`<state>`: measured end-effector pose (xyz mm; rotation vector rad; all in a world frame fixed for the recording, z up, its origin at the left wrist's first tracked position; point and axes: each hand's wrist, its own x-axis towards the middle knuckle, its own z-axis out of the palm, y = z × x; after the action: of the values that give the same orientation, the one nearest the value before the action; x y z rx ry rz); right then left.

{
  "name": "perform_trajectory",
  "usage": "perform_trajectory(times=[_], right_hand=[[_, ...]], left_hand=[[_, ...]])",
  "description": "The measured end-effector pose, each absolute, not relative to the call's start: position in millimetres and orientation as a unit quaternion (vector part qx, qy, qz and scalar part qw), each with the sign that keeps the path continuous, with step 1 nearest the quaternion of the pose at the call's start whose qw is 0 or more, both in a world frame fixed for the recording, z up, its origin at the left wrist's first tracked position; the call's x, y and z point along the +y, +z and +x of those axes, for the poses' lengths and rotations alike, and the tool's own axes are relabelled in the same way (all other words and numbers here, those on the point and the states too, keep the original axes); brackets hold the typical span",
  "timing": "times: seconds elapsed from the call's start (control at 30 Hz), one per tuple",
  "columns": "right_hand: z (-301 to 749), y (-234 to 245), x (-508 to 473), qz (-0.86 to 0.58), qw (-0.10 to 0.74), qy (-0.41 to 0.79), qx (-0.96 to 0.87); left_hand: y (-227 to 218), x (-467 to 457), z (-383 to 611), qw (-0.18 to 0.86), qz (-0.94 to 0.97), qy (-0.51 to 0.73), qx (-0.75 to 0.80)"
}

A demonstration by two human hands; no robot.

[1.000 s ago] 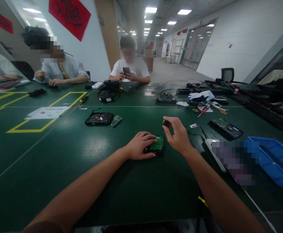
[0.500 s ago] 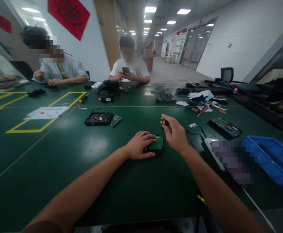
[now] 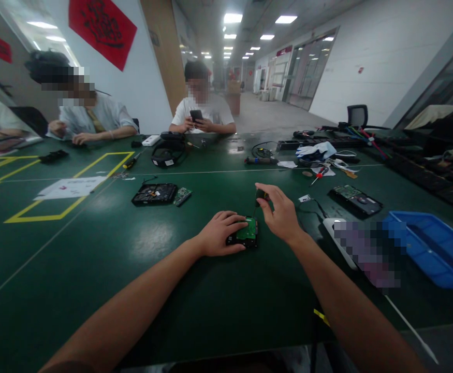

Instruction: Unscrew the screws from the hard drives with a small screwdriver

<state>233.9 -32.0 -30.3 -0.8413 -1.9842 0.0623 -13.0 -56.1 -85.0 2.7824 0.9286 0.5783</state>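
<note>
A small hard drive (image 3: 245, 234) with a green circuit board on top lies on the green table (image 3: 94, 248). My left hand (image 3: 219, 232) rests on its left side, fingers curled over it, holding it down. My right hand (image 3: 278, 212) is pinched round the dark handle of a small screwdriver (image 3: 259, 197), held upright with its tip down at the drive's upper right corner.
Another opened drive (image 3: 154, 193) with a loose board (image 3: 182, 196) lies further left. A third drive (image 3: 355, 200) lies to the right, near a blue tray (image 3: 436, 248). Tools, cables and cloths clutter the far right. Two people sit across the table, one holding a phone.
My right hand has shifted slightly left and down with the screwdriver, closer to the drive. The view has tilted a little. My left hand stays on the drive.
</note>
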Motion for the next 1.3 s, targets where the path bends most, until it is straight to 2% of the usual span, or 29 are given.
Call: perform_trajectory(times=[0.5,1.3], right_hand=[[228,-28,-38,-0.379,0.479,-0.02,-0.791],[225,-29,-39,-0.334,0.48,0.018,-0.811]], left_hand=[[-91,-53,-14,0.071,0.928,0.197,0.31],[-88,-55,-13,0.075,0.928,0.199,0.307]])
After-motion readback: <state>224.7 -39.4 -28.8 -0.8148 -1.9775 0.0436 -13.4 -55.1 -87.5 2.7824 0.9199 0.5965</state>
